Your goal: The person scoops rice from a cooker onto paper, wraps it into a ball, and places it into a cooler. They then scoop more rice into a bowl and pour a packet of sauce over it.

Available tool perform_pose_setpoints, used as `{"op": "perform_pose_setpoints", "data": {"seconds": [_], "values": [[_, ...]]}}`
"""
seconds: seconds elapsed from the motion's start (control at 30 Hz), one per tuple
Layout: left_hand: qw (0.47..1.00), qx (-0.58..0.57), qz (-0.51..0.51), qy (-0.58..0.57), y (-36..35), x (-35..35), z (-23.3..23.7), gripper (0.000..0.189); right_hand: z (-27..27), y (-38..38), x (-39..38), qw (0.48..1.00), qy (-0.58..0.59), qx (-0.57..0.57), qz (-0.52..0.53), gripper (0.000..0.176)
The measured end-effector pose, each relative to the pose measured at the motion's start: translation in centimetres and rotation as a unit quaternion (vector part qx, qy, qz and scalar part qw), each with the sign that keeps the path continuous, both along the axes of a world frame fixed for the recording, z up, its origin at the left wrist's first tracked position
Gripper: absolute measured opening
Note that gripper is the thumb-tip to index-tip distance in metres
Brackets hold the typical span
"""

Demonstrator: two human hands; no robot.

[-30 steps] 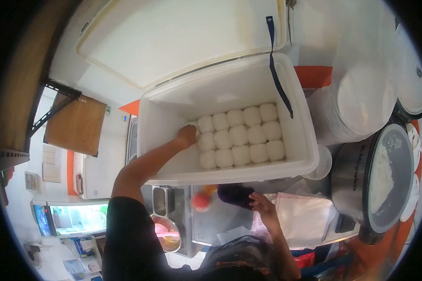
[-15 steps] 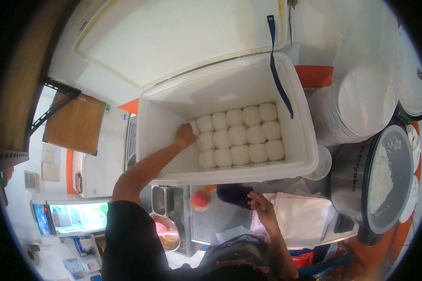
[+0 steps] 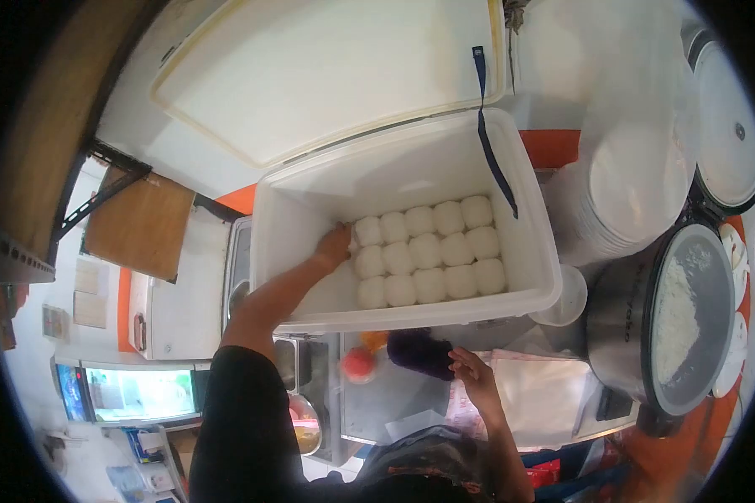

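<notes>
White dough balls crowd the box's right wall, left hand clasping the end ball beside bare floor, right hand slack.

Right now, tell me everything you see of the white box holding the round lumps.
The white box is a deep rectangular bin, plastic or foam by its look, with a thick rim. Its lid stands open behind it; a dark blue strap hangs from the lid down the right inner wall. Round white lumps lie in three tidy rows on its floor. The left hand reaches in at their left end, against the lumps.
</notes>
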State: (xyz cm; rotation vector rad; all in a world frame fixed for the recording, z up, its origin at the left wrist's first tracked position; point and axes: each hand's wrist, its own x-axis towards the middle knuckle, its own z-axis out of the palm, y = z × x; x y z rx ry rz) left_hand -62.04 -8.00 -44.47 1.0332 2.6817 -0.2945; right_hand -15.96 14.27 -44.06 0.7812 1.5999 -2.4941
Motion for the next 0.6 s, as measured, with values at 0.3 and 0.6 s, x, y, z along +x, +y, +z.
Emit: {"op": "perform_pose_setpoints", "data": {"seconds": [0.3, 0.6], "values": [[0.997, 0.03, 0.06, -0.03, 0.7, 0.8, 3.5, 0.06, -2.7, 2.5, 5.4, 0.997, -0.018, 0.07, -0.028, 0.041], [0.911, 0.357, -0.062, 0.196, -0.9, 13.9, 25.6, 0.023, -7.1, 11.3, 31.0, 0.827, -0.236, 0.353, -0.368, 0.034]]}}
